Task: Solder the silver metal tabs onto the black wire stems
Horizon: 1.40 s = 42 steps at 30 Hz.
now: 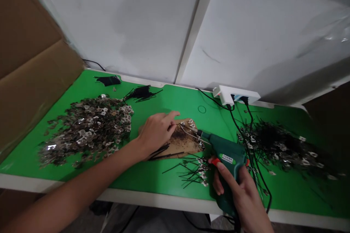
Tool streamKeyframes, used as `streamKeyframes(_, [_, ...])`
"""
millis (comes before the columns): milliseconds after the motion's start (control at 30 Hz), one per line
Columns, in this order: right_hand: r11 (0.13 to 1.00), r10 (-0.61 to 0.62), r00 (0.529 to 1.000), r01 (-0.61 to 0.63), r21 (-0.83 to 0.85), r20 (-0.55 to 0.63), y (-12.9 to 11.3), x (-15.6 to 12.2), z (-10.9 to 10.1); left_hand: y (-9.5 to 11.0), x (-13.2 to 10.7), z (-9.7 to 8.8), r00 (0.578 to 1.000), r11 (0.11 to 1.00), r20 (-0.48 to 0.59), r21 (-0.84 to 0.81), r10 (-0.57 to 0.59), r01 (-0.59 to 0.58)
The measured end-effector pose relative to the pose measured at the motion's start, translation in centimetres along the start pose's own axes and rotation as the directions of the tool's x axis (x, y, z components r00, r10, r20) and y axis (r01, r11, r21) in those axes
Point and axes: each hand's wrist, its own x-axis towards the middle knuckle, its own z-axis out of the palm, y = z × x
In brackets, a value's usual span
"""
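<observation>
My right hand (240, 193) is wrapped round the grip of a green soldering gun (228, 153), with fingers by its red trigger. The gun's tip points left, over a scorched piece of cardboard (177, 142) on the green table mat. Above that cardboard my left hand (158, 131) pinches what looks like a thin wire, its end close to the tip; the fingers hide most of it. Small metal tabs (193, 123) sit at the cardboard's far right edge. Several black wires with metal tabs (201, 171) lie just in front of the cardboard.
Loose metal tabs (95, 127) are heaped on the left. Bundles of black wires (140, 93) lie behind them. A white power strip (237, 94) stands at the back, its cords running forward. Tabbed wires (281, 145) are piled at right. A cardboard box (35, 54) borders the left.
</observation>
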Motion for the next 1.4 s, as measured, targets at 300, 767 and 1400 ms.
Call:
streamKeyframes(300, [0.999, 0.021, 1.0, -0.02, 0.044, -0.01, 0.4, 0.1, 0.1, 0.1, -0.1, 0.7, 1.0, 0.999, -0.022, -0.044, -0.009, 0.008])
streamKeyframes(767, [0.998, 0.049, 0.999, -0.049, 0.042, -0.012, 0.0, 0.1, 0.1, 0.3, -0.1, 0.8, 0.999, 1.0, -0.032, -0.012, -0.023, 0.023])
streamKeyframes(1400, [0.997, -0.072, 0.991, 0.072, -0.003, -0.109, 1.1, -0.3, 0.6, 0.8, 0.6, 0.4, 0.993, 0.994, 0.038, -0.002, -0.112, 0.112])
